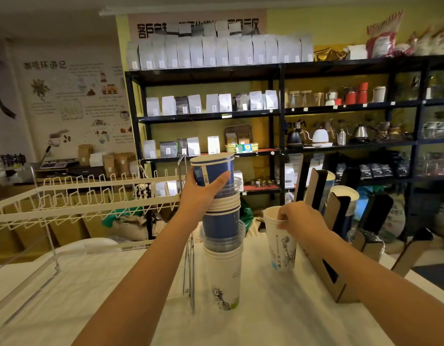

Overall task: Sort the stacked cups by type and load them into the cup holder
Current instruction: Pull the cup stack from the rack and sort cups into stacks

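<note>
A tall mixed stack of cups [223,265] stands on the white table, with white printed paper cups at the bottom, then clear plastic cups, blue paper cups and more white rims above. My left hand [202,196] grips the blue cup [213,169] at the top of the stack. My right hand [302,218] pinches the rim of a separate white printed cup [281,245] standing to the right of the stack. The cardboard cup holder [327,268] lies along the table's right side, with several tubes [340,203]; one shows a white cup rim.
A white wire rack [91,196] spans the left, its metal legs [189,270] just left of the stack. Dark shelves [278,113] of bags and kettles fill the back. The table edge [420,278] falls off at the right.
</note>
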